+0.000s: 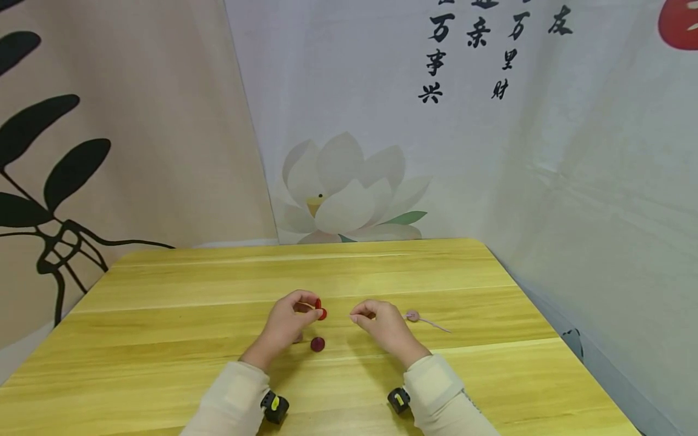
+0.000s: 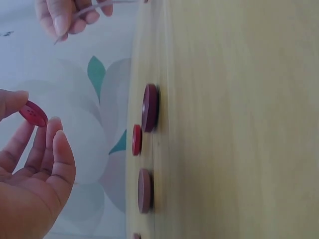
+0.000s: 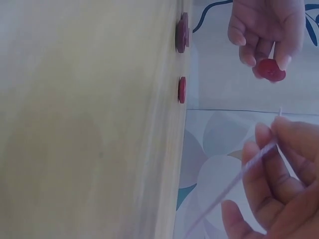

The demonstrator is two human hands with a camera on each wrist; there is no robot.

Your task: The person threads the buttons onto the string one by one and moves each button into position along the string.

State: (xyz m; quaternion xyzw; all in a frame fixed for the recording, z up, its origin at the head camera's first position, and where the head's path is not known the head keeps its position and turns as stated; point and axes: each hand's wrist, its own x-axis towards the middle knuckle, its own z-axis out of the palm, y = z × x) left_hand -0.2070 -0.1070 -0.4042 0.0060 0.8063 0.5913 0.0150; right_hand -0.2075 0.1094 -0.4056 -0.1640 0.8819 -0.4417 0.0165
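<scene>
My left hand (image 1: 286, 321) pinches a red button (image 2: 34, 114) with small holes between thumb and fingers, above the table. Facing it, my right hand (image 1: 384, 324) pinches a thin pale purple cord (image 3: 234, 183) close to its end, and a short tip sticks out past the fingers. The cord's other stretch lies on the table to the right, with a dusty pink button (image 1: 412, 315) on it. A gap separates the cord tip from the held button. Below the left hand lies a dark maroon button (image 1: 318, 344).
Another red button (image 2: 136, 140) and a brownish pink button (image 2: 144, 191) lie on the wooden table (image 1: 163, 339) near the maroon one. A sliver of a further piece shows at the left wrist view's bottom edge. Printed cloth (image 1: 349, 91) hangs behind the table.
</scene>
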